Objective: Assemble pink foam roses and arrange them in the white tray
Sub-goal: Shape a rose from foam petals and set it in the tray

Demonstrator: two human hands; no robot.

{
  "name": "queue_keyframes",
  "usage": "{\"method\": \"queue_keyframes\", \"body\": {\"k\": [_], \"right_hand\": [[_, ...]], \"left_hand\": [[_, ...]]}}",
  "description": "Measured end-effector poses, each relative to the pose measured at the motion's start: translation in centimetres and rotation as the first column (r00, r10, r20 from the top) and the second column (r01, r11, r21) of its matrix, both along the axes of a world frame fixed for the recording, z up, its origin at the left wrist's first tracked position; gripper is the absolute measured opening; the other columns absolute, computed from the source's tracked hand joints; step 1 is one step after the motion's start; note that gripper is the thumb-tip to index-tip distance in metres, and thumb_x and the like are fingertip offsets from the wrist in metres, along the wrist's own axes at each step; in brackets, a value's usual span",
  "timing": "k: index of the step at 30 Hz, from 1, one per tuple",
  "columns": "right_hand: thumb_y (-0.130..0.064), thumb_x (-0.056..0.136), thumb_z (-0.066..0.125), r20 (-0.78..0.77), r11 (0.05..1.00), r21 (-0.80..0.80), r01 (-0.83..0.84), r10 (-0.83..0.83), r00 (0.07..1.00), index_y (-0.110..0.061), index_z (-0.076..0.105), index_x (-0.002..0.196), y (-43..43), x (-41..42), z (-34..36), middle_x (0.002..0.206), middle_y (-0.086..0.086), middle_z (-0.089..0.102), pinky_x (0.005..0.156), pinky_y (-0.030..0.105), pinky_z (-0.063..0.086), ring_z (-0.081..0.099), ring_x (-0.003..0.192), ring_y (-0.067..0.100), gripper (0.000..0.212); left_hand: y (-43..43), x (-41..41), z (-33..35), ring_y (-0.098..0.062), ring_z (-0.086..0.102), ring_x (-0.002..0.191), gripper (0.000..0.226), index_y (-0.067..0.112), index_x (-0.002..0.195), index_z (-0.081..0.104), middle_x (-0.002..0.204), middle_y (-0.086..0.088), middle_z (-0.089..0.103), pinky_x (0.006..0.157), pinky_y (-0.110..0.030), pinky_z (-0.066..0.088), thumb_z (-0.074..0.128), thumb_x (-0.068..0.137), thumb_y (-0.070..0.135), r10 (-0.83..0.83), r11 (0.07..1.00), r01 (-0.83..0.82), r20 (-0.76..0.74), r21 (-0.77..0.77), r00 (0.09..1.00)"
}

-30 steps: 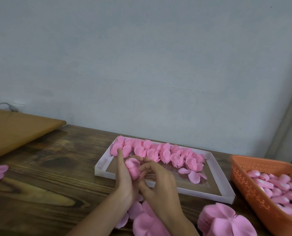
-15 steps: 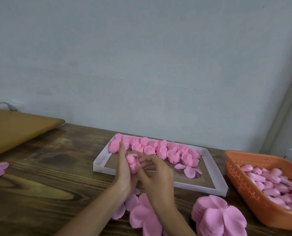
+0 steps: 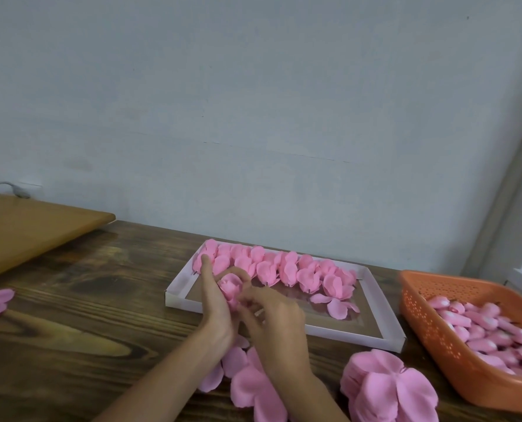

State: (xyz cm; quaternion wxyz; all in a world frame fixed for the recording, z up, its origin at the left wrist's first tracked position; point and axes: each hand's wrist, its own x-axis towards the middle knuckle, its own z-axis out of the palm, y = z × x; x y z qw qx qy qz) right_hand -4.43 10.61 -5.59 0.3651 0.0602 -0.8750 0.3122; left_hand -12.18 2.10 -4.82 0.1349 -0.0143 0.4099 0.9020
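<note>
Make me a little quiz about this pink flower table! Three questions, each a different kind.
1. True or false: the orange basket sits to the right of the white tray.
2. Pick one: the finished roses lie in a row
A) along the tray's far side
B) inside the basket
C) on the bare wood
3. Fill the gap: the left hand and the right hand together hold one pink ____.

Key: 1 true; 2 A; 3 rose.
</note>
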Motion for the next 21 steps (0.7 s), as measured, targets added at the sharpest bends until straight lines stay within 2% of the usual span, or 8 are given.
{"method": "queue_keyframes", "body": {"k": [5,7,9,12,14,16,19,21], "right_hand": [[-0.023,0.080,0.078,-0.045,0.999,-0.034,0.018,-0.019,0.999,-0.032,0.069,0.087,0.3,0.1,0.4,0.080,-0.015,0.068,0.063,0.031,0.053,0.063,0.072,0.006,0.014],[-0.026,0.082,0.079,-0.042,1.000,0.000,0.019,-0.019,0.999,-0.035,0.071,0.098,0.5,0.2,0.6,0.082,-0.017,0.067,0.065,0.028,0.053,0.060,0.075,0.004,0.019],[-0.031,0.086,0.075,-0.023,0.997,0.074,0.027,-0.025,0.999,-0.038,0.067,0.119,0.6,0.2,0.9,0.093,-0.018,0.061,0.071,0.025,0.052,0.056,0.087,0.003,0.035],[-0.033,0.088,0.064,-0.027,0.987,0.163,0.008,-0.003,1.000,-0.045,0.055,0.130,0.8,0.3,1.3,0.115,-0.016,0.047,0.081,0.017,0.045,0.047,0.106,0.006,0.045],[-0.029,0.090,0.065,-0.029,0.979,0.206,-0.002,0.008,1.000,-0.047,0.052,0.131,1.1,0.3,1.5,0.131,-0.017,0.043,0.091,0.012,0.037,0.042,0.118,0.006,0.047],[-0.026,0.093,0.065,-0.020,0.969,0.245,-0.015,0.020,1.000,-0.044,0.054,0.134,1.5,0.1,1.4,0.143,-0.016,0.043,0.100,0.015,0.033,0.041,0.125,0.007,0.046],[-0.025,0.096,0.062,-0.003,0.950,0.311,-0.030,0.032,0.999,-0.038,0.056,0.137,2.1,-0.1,1.4,0.145,-0.019,0.048,0.104,0.025,0.040,0.043,0.126,0.007,0.044],[-0.030,0.096,0.060,0.013,0.956,0.290,-0.039,0.037,0.999,-0.038,0.057,0.136,2.3,-0.1,1.5,0.141,-0.023,0.053,0.104,0.028,0.042,0.045,0.127,0.004,0.041]], "left_hand": [[0.4,0.0,-0.1,-0.023,0.059,0.051,0.086,0.013,0.056,0.062,0.057,-0.007,0.059,0.056,-0.028,0.049,0.042,0.080,0.093,-0.050,0.999,0.050,-0.006,-0.002,0.999],[0.4,-0.2,-0.3,-0.022,0.059,0.050,0.083,0.016,0.054,0.061,0.059,-0.005,0.060,0.057,-0.028,0.049,0.045,0.076,0.095,-0.065,0.998,0.065,0.003,0.007,0.998],[0.3,-0.4,-0.5,-0.022,0.063,0.053,0.084,0.017,0.056,0.066,0.064,-0.006,0.064,0.055,-0.028,0.052,0.047,0.072,0.097,-0.096,0.994,0.096,-0.005,0.042,0.995],[0.3,-0.8,-0.7,-0.034,0.077,0.091,0.094,0.011,0.087,0.079,0.100,-0.017,0.078,0.075,-0.039,0.060,0.048,0.071,0.098,-0.141,0.988,0.142,-0.018,0.058,0.990],[0.2,-0.7,-0.4,-0.038,0.076,0.104,0.098,0.007,0.097,0.080,0.114,-0.021,0.076,0.082,-0.042,0.061,0.048,0.073,0.097,-0.164,0.984,0.166,-0.025,0.061,0.986],[0.0,-0.9,-0.2,-0.037,0.076,0.104,0.099,0.005,0.099,0.080,0.118,-0.022,0.075,0.087,-0.043,0.060,0.051,0.070,0.095,-0.188,0.981,0.190,-0.034,0.044,0.982],[-0.3,-0.9,0.1,-0.032,0.075,0.101,0.107,0.000,0.124,0.073,0.122,-0.018,0.073,0.087,-0.040,0.057,0.059,0.067,0.090,-0.251,0.967,0.253,-0.061,0.030,0.966],[-0.5,-1.0,0.3,-0.029,0.075,0.093,0.094,0.003,0.113,0.077,0.109,-0.015,0.075,0.081,-0.038,0.060,0.067,0.065,0.084,-0.298,0.953,0.301,-0.073,0.044,0.952]]}}
